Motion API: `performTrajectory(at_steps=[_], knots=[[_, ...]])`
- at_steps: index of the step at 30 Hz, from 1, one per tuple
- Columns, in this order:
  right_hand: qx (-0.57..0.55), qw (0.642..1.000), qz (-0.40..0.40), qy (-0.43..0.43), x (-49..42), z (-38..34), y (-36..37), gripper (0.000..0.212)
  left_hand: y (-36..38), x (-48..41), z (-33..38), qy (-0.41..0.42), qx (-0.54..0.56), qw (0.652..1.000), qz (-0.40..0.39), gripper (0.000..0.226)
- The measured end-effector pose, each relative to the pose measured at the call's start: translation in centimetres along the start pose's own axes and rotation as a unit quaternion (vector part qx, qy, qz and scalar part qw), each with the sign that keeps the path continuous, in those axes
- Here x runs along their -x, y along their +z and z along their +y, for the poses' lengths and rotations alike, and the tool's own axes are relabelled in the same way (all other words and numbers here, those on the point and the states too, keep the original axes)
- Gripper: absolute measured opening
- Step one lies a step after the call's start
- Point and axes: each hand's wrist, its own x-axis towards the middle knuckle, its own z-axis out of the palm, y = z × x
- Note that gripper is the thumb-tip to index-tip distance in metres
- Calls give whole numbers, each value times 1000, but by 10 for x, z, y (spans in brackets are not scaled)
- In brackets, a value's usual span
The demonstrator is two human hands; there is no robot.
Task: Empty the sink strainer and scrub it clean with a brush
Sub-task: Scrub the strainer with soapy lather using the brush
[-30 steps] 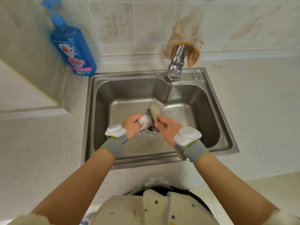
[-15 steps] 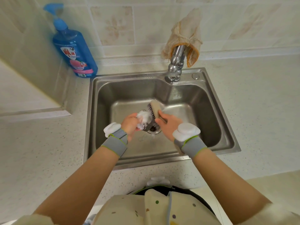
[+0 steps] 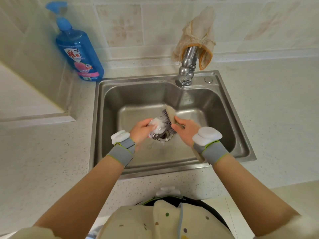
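Note:
My left hand (image 3: 140, 130) grips a small metal sink strainer (image 3: 158, 128), covered in white foam, over the middle of the steel sink (image 3: 138, 94). My right hand (image 3: 185, 131) holds a scrubbing brush (image 3: 168, 116) with a pale wooden back and dark bristles. The bristles press against the strainer's right side. The open drain hole (image 3: 164, 137) lies just below both hands. Foam hides most of the strainer.
A blue pump bottle of dish soap (image 3: 78, 49) stands on the counter at the sink's back left corner. A chrome tap (image 3: 187, 68) rises at the back rim with a beige cloth (image 3: 196, 33) draped over it. Speckled countertop (image 3: 43, 161) surrounds the sink.
The brush has slid back and forth against the strainer, and both hands have shifted slightly away from me over the drain. The grips are the same.

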Motion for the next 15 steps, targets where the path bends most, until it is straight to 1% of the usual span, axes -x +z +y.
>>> performTrajectory(at_steps=[3,5,7,8,9,12,14,15], knots=[[26,999,-14,-22,12,-1,6,49,-1,-2,-1,31,-84,996,-7,27],[41,998,-20,-43,16,-2,9,49,-2,-1,-2,31,-132,991,-3,38],[31,999,-14,-13,9,0,6,49,0,0,-3,35,-175,984,-4,43],[35,999,-9,-1,6,1,6,49,2,0,-3,38,-188,981,-7,42],[50,999,-10,-7,8,0,8,49,2,-1,-4,43,-198,979,-8,39],[98,993,-38,-48,21,-6,16,49,-1,0,-4,39,-195,980,-12,33],[82,996,-22,-33,12,-4,11,50,-1,2,-3,44,-211,976,-23,23],[62,998,-11,-17,5,-2,7,50,0,2,-3,50,-222,973,-27,24]])
